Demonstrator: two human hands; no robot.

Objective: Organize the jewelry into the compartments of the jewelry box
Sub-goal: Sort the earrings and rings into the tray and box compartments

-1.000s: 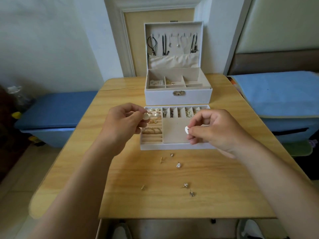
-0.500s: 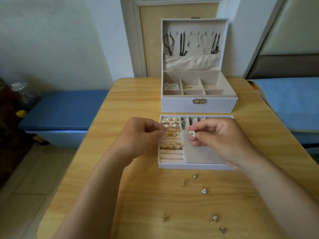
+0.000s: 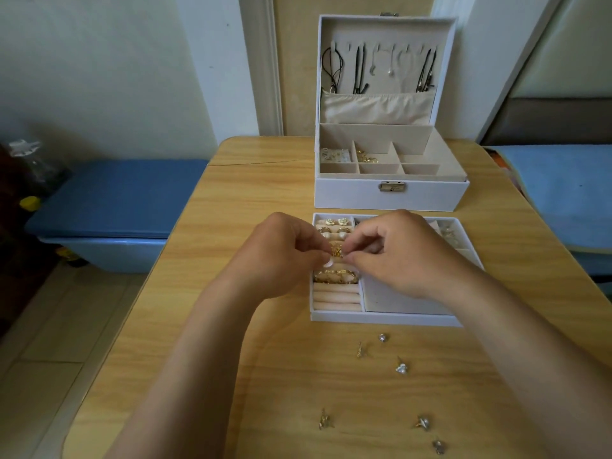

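The removable jewelry tray [image 3: 381,318] lies on the table in front of the open white jewelry box [image 3: 387,195]. Both hands meet over the tray's ring-roll section. My left hand [image 3: 284,256] pinches a small white earring [image 3: 328,264] at its fingertips. My right hand [image 3: 400,256] has thumb and forefinger pinched together just right of it; what it holds is mostly hidden. Gold earrings [image 3: 336,251] and a row of gold rings [image 3: 334,276] sit in the rolls beneath the fingers. Several loose earrings [image 3: 401,367] lie on the table in front of the tray.
The wooden table [image 3: 258,200] stands against a wall and door. The box lid holds hanging necklaces [image 3: 359,71]. A blue bench [image 3: 109,200] is at the left and a blue-covered surface [image 3: 563,187] at the right.
Both hands moved together and down onto the ring-roll section, each carrying its white earring. The camera came closer and tilted lower over the tray.
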